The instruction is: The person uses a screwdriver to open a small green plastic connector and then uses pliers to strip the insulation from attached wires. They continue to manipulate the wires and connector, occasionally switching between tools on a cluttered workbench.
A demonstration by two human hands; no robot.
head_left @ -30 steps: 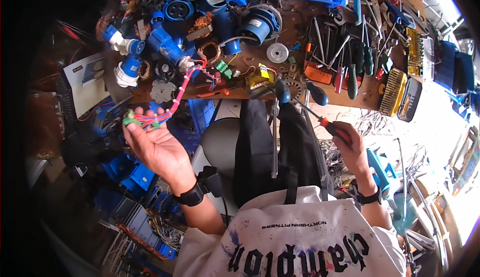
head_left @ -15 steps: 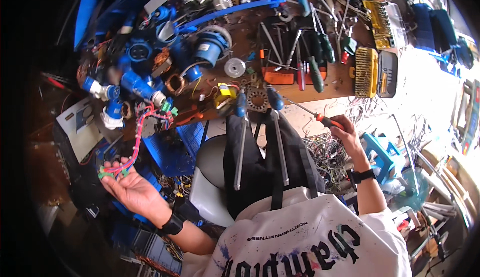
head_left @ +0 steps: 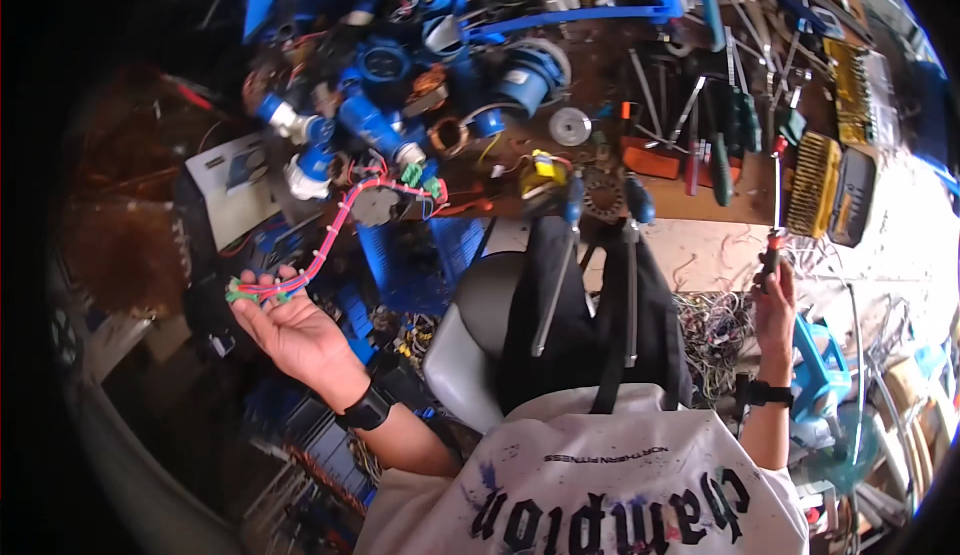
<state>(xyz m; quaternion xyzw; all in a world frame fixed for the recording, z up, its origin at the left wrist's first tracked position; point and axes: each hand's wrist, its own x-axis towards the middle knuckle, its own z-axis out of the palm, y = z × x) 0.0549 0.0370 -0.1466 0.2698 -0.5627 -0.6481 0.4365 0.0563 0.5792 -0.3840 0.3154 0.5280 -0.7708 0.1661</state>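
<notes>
My left hand (head_left: 312, 347), palm up at the left, has its fingers curled on the green connector end of a wiring harness (head_left: 338, 227). Pink, red and blue wires are bundled with white ties, and the harness arcs up to green connectors (head_left: 432, 187) at the bench edge. On the right, my right hand (head_left: 775, 310) is closed round the red and black handle of a screwdriver (head_left: 777, 193). Its shaft points away from me over the bench edge, toward the tools. The tip is hard to make out among them.
Blue motor parts (head_left: 525, 83) and copper coils (head_left: 447, 136) crowd the bench's left half. Two blue-handled steel rods (head_left: 632, 285) jut from its edge over my lap. Hand tools and a yellow bit case (head_left: 815, 185) lie at right. Tangled wires (head_left: 715, 330) sit below.
The screwdriver has swung from pointing left to pointing away from me over the bench. The harness is stretched into a wider arc, its far connectors farther right. The whole view has shifted.
</notes>
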